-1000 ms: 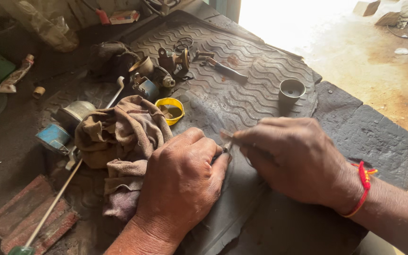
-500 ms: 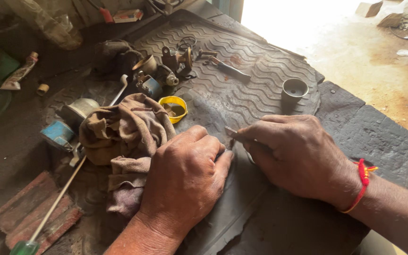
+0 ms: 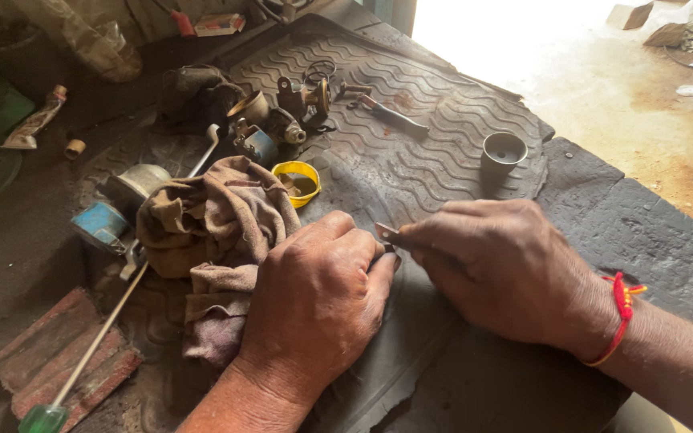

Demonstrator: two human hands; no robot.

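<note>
Right hand [image 3: 507,269]: fingers pinched on a small thin metal blade [image 3: 387,234], tip protruding toward the left hand [image 3: 318,301]. Left hand: fingers curled, pressing flat on the dark ribbed rubber mat [image 3: 435,160]; anything beneath is hidden. Just beside it lie a crumpled brown rag [image 3: 210,220] and a yellow round cap [image 3: 297,181].

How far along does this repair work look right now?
Seemingly midway. Done: greasy metal engine parts lie taken apart on the black ribbed rubber mat, beside a small yellow round lid. In hand: the right hand pinches a thin metal blade against the mat, where the left hand presses down next to a crumpled brown rag. Left: the parts remain loose, unassembled.
</note>
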